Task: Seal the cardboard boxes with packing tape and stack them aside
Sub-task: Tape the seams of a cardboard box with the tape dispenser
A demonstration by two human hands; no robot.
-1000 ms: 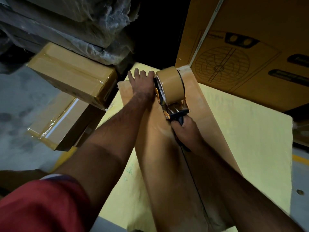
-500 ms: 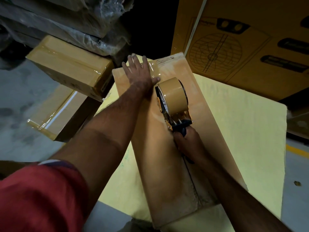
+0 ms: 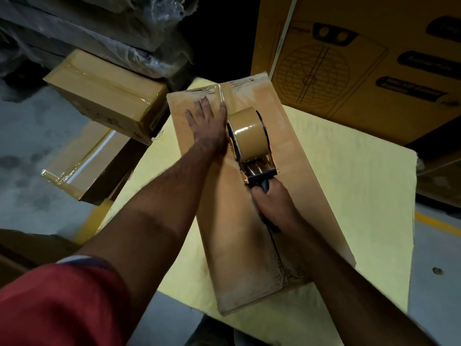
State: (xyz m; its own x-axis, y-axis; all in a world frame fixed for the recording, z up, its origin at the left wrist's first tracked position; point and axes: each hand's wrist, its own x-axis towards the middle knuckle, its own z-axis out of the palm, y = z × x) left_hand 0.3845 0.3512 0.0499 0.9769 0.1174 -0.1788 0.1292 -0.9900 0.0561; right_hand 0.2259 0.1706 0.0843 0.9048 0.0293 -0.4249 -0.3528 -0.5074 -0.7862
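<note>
A long brown cardboard box [image 3: 294, 156] lies on a pale yellow sheet [image 3: 361, 196]. My left hand [image 3: 207, 121] presses flat on the box's far end, fingers straight, beside a strip of tape laid along the centre seam. My right hand [image 3: 272, 203] grips the black handle of a tape dispenser [image 3: 252, 141] holding a brown tape roll; the dispenser sits on the seam, a little past the box's middle. The seam nearer to me shows as a dark open line under my right arm.
Two taped boxes [image 3: 104, 93] [image 3: 84, 161] lie stacked on the grey floor at the left. Plastic-wrapped goods [image 3: 112, 33] fill the upper left. A large printed yellow carton [image 3: 361, 58] stands at the upper right. Yellow floor lines run at both sides.
The dispenser has been drawn along the seam from the far edge toward me, leaving tape behind it. My left hand has gone from gripping the far edge to pressing flat on top.
</note>
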